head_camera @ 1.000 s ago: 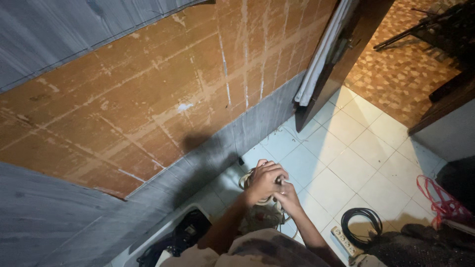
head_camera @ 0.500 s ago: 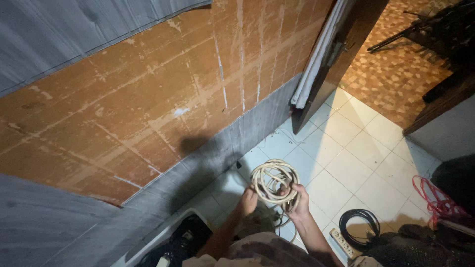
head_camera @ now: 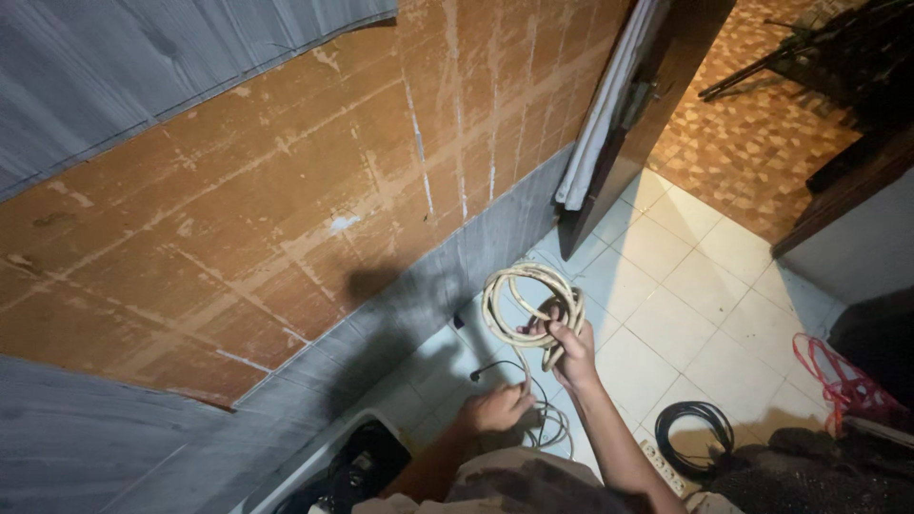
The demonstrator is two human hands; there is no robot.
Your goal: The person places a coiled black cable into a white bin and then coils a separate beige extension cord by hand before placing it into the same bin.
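Gripping a coil of pale cable, the right hand holds it raised above the tiled floor, fingers clenched through the loops. Left hand sits lower, closed on thin trailing strands. A black cable coil lies right of both hands.

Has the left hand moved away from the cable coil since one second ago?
Yes. The left hand dropped toward the floor; the right hand holds the coil up.

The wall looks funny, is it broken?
Yes. The wall has lost a big patch of its grey covering, leaving bare brown board with pale streaks, and the torn edges run crooked above and below it.
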